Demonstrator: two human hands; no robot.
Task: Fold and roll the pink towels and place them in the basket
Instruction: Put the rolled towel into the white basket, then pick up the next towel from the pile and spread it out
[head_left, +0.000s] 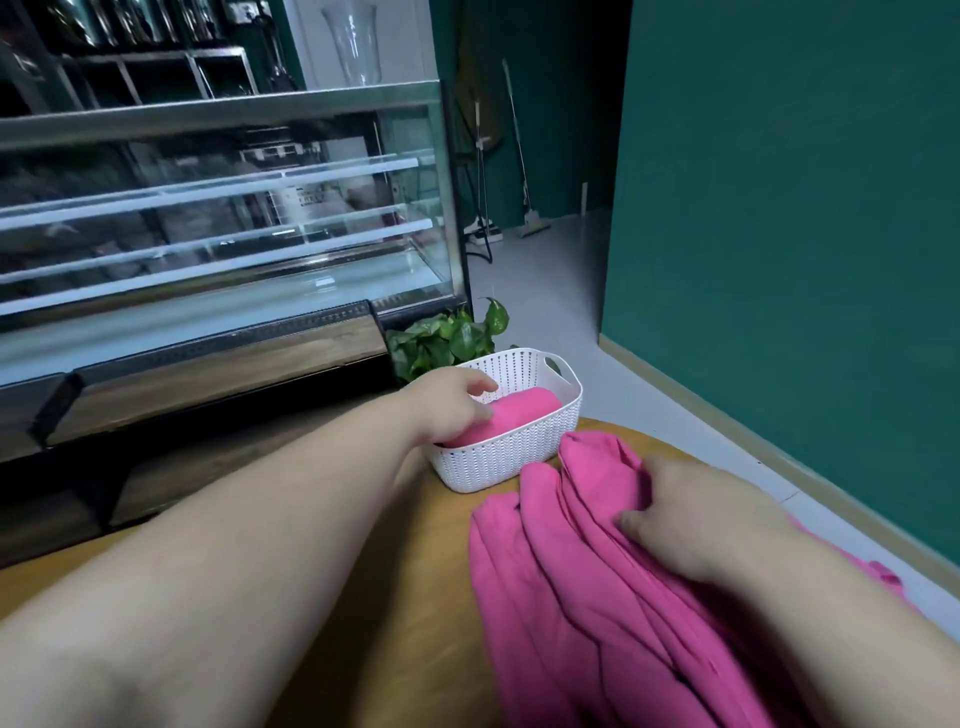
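1. Glass display case: stands beyond the table's left edge. No part in the task.

2. Table: round, wooden top. Carries the items below.

3. Loose pink towels: a heap in long, rumpled folds on the right half of the table, running from the near edge up to the basket's near wall. Not yet folded or rolled. Judged to be the stock waiting its turn, kept close to the basket for short carries.

4. Basket: white, perforated plastic with a cut-out handle, at the table's far edge. Holds one rolled pink towel and nothing else that can be seen, with room beside it for more.

5. Potted plant: green leaves just behind the basket.

6. Right hand: lies on top of the heap, fingers bent down into the folds. Whether they nip the cloth cannot be told. Probably steadying or picking out the next towel.

7. Left hand: reaches over the basket's left rim, fingers curled over the roll's near end, likely seating it so that it stays wound.

8. Rolled pink towel: lies lengthwise inside the basket, below the rim.
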